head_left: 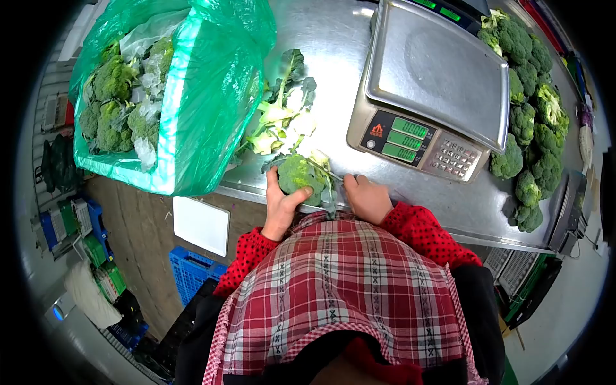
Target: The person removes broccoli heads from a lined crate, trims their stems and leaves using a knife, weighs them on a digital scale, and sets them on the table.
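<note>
My left hand (282, 204) is wrapped round a head of broccoli (297, 174) at the front edge of the metal table, thumb across its front. Just to the right, my right hand (367, 197) is closed on a knife, whose thin blade (332, 173) points toward the broccoli's stem and leaves. The handle is hidden in my fist. Cut broccoli leaves and stems (282, 122) lie in a heap directly behind the head I hold.
A green plastic bag (221, 90) lines a box at the left, with broccoli and ice inside. A digital scale (436, 70) stands right of centre. Several broccoli heads (545, 138) are piled at the table's right end. A white lid-like panel (201, 224) and blue crate (192, 273) sit below.
</note>
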### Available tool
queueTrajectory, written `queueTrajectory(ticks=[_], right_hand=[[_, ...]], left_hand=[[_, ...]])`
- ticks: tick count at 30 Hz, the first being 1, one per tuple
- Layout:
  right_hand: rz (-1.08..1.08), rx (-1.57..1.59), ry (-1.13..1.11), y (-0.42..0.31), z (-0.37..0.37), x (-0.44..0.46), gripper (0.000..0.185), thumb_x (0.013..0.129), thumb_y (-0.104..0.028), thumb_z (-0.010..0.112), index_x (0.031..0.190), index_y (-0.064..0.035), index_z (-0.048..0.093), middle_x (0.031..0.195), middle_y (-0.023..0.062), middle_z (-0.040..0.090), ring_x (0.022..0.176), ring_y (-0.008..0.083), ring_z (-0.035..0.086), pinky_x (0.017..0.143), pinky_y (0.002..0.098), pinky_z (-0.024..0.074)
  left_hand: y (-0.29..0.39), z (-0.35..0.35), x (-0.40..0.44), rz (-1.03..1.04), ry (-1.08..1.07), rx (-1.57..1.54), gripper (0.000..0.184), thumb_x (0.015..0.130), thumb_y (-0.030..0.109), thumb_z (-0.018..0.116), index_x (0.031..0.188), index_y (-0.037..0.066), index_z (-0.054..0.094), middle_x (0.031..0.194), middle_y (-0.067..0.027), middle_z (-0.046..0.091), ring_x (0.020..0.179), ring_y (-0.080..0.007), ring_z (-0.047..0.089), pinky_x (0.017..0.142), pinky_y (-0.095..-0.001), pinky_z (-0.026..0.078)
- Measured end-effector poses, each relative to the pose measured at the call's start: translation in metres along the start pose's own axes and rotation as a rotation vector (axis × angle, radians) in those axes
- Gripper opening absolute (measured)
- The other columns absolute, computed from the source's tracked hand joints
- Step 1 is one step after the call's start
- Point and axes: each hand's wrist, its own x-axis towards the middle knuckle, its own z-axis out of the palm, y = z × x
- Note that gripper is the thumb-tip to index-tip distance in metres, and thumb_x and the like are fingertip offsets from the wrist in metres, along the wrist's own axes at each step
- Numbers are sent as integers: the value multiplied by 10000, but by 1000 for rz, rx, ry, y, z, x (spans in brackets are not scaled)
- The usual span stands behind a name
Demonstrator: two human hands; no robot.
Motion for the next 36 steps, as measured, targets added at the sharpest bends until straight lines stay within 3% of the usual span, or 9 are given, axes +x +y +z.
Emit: queueTrajectory(ticks=[10,12,13,16,19,24,29,33,36], right_hand=[[32,40,-119,4,9,44,141,863,-111,564,948,-24,492,715,189,658,630,314,676,511,403,522],[155,628,-129,20,19,41,165,902,-156,547,998,-23,531,709,185,658,586,314,663,485,419,500],[574,1057,-540,19,-20,44,221,931,-210,536,1054,-29,561,720,207,650,566,342,640,519,442,495],[298,653,-125,7,-25,21,280,939,-257,595,1060,-4,596,780,202,636,592,339,620,608,398,506],[273,933,294,-5,-60,13,230,928,-185,632,1051,6,594,865,194,661,791,328,658,706,352,509],[597,1079,635,23,-83,-4,180,990,-152,547,1118,-25,549,774,44,597,466,41,442,412,217,371],[707,1141,784,29,-90,-25,191,992,-137,542,1143,-21,537,784,55,604,453,61,472,391,228,385],[765,1106,841,43,-82,-57,192,972,-104,560,1145,-20,549,820,59,619,452,64,485,392,223,395],[797,834,970,56,-94,-73,287,888,-76,660,1155,2,591,919,42,632,871,130,609,788,272,507]], left_hand=[[-27,-16,1,71,5,109,805,680,224,695,1356,-87,388,1155,-174,568,1049,-250,567,946,-354,456],[-18,-20,-4,-10,-44,-515,829,689,291,659,1401,-46,398,1232,-171,570,1116,-284,577,992,-383,456],[-5,-28,-10,-65,-35,-606,798,700,345,618,1393,-6,438,1301,-167,558,1175,-307,566,1024,-412,453],[24,-43,0,-55,-215,-640,854,662,381,636,1394,-5,424,1309,-173,554,1177,-297,566,1021,-406,452],[73,-10,30,339,-350,-226,933,561,265,737,1376,-36,398,1274,-147,548,1163,-268,559,1017,-374,438],[159,95,79,1267,-269,726,946,473,227,817,1323,26,453,1379,-258,418,1259,-423,443,1062,-467,374],[162,169,107,1444,-387,1130,962,513,282,827,1375,71,456,1453,-204,390,1308,-396,414,1092,-501,328],[163,121,95,1411,-155,884,835,592,293,833,1322,45,513,1399,-199,469,1264,-381,456,1059,-499,342],[119,68,103,1196,44,831,759,637,277,840,1262,-19,528,1296,-196,550,1196,-391,502,1012,-477,380]])
